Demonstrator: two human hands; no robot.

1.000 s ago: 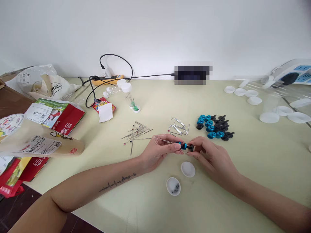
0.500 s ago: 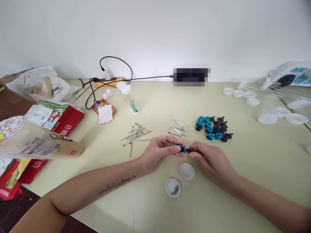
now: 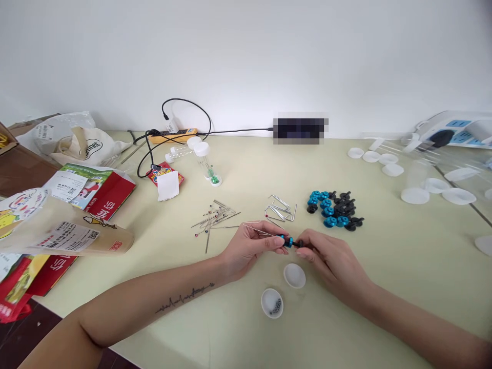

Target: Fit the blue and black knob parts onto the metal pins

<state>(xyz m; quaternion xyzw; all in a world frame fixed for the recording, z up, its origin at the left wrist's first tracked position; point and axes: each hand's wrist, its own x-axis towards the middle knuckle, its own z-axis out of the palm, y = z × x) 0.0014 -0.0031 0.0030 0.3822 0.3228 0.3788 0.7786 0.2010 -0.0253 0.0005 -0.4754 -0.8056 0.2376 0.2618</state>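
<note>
Far left, at the table edge: red printed cartons point(image 3: 100, 193) with Chinese writing, too small to read, and a tan paper bag point(image 3: 65, 233) with barcode labels. Midway: a loose heap of thin metal pins point(image 3: 213, 217), then about five bent steel hex keys point(image 3: 280, 207). Left hand point(image 3: 251, 246) pinching a small blue metal knob point(image 3: 287, 241) plus a thin wire; right hand point(image 3: 330, 259) closed on the knob's black end. Below, two white round caps point(image 3: 294, 275), one holding tiny dark beads. Right: a pile of blue and black knobs point(image 3: 333, 210); bare pale-green tabletop point(image 3: 403, 266) beyond.

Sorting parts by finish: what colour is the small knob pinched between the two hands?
Blue knob with a black end, held by left hand and right hand; head view.
</note>
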